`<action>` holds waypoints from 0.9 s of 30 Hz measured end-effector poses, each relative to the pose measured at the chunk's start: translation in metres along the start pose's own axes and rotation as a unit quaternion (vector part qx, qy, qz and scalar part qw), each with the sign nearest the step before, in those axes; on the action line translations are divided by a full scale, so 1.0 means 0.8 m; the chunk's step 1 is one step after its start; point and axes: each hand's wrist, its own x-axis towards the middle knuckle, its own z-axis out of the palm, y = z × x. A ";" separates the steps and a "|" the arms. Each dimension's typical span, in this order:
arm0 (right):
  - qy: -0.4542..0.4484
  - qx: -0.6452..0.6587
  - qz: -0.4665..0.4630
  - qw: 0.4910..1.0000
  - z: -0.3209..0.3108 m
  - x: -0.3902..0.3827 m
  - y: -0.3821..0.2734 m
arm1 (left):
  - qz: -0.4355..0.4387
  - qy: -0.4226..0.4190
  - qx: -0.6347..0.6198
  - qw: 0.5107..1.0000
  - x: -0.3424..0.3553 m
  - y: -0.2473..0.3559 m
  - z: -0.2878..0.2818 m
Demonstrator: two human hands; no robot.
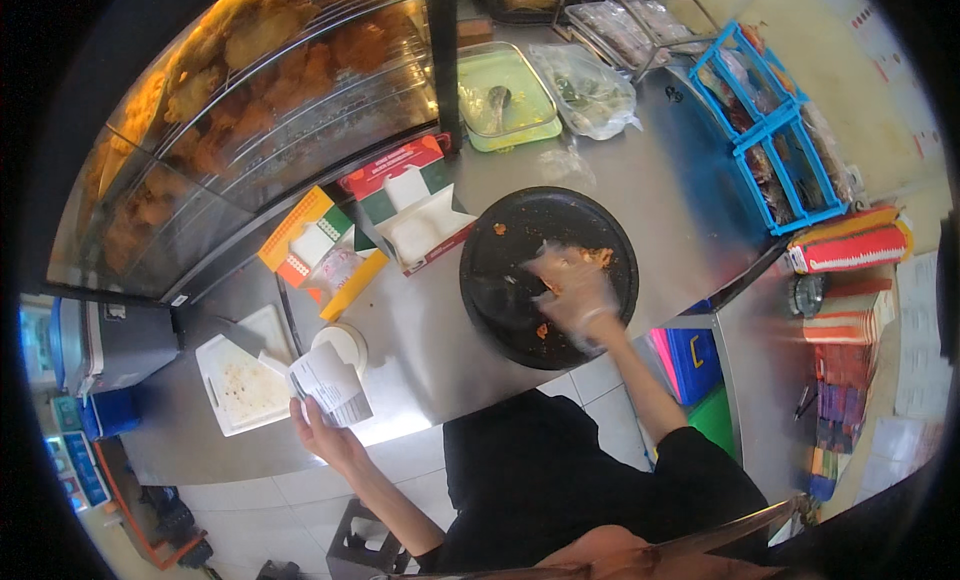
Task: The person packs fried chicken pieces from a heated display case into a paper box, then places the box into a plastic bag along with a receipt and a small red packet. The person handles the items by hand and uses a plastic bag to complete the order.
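My left hand (323, 435) grips a printed white paper slip (328, 380) at its lower edge, fingers closed on it. The slip is above the counter's front edge, beside a white round lid (350, 342). My right hand (572, 292), in a clear plastic glove, reaches into a round black pan (493, 320). Orange-brown fried food pieces (600, 257) lie in the pan around that hand. Motion smears its fingers, so its grip is unclear. Behind the pan stand an open red-and-green box (405, 195) and an open orange-and-yellow box (300, 240) with something wrapped inside.
A white cutting board (243, 390) carries a knife (245, 340) at the left. Fried food fills a lit glass display case (270, 100). Behind the pan are a glass dish (510, 125) with a ladle and a plastic bag (590, 95). Blue baskets (790, 170) stand at right.
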 end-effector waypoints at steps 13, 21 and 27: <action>-0.104 -0.072 -0.033 0.991 0.039 0.049 0.022 | 0.103 -0.195 0.266 0.938 0.066 -0.053 0.089; 0.015 0.281 0.047 0.958 0.003 0.112 0.044 | 0.146 -0.334 0.641 0.675 0.114 -0.100 0.190; 0.103 0.425 -0.139 0.889 0.031 0.269 -0.102 | 0.088 -0.371 0.659 0.648 0.137 -0.159 0.240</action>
